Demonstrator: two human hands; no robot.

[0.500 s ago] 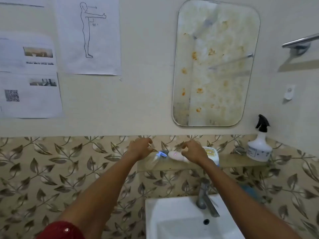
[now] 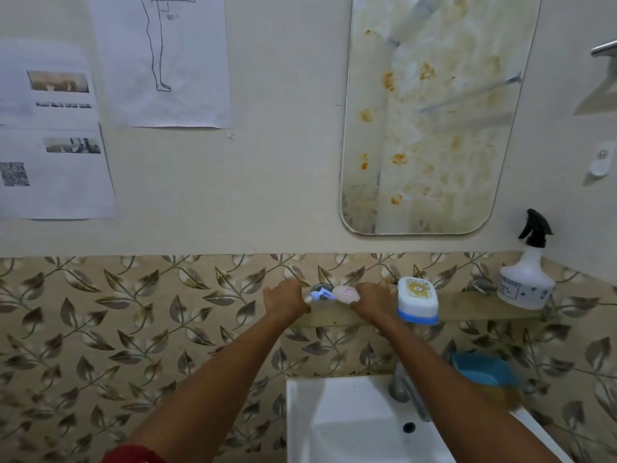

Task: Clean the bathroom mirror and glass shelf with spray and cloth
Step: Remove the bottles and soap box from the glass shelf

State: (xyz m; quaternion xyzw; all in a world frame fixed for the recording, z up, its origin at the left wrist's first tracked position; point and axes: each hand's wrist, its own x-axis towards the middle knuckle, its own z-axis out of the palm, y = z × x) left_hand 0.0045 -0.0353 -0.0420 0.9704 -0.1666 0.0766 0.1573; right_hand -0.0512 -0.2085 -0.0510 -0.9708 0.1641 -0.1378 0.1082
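The mirror (image 2: pixel 434 111) on the wall is smeared and dotted with orange-brown stains. Below it runs the glass shelf (image 2: pixel 474 307). A clear spray bottle (image 2: pixel 527 272) with a black trigger stands at the shelf's right end. My left hand (image 2: pixel 285 297) rests at the shelf's left part, fingers closed around the end of a small blue-and-white toothbrush (image 2: pixel 319 295). My right hand (image 2: pixel 374 300) curls over the right end of a pale pink tube (image 2: pixel 345 293) lying beside it. A blue cloth-like thing (image 2: pixel 480 369) shows blurred under the shelf, to the right.
A white soap box (image 2: pixel 417 299) with a blue base sits just right of my right hand. The white sink (image 2: pixel 334 412) and its metal tap (image 2: pixel 400 385) are directly below the shelf. Printed papers (image 2: pixel 160 61) hang on the wall at left. A towel bar (image 2: pixel 604 48) is at upper right.
The view has dropped and come closer to the shelf. Both hands have settled lower onto the toothbrush and the tube, and the soap box now shows fully beside my right hand.
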